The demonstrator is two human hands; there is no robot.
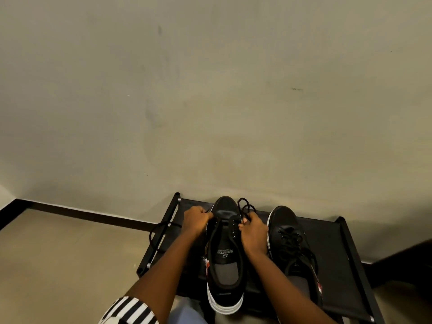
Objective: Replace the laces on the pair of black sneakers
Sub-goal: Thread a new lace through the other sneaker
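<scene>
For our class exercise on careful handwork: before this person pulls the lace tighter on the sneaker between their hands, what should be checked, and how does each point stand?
1. Left hand grips a lace end: ok.
2. Right hand grips the other lace end: ok.
3. Left sneaker sits flat on the black rack: ok.
4. Lace crosses the lowest eyelets evenly: cannot tell.
5. Right sneaker already laced: ok.
6. Loose lace loop hanging off the rack's left edge: not ok.

You had two black sneakers (224,258) with white soles, the nearer showing a grey insole, laced with black laces (245,206). They sat on a black rack (332,253) against a beige wall (210,90) with dark skirting. Your sleeve (131,311) was black-and-white striped; the floor (58,253) was tan.
</scene>
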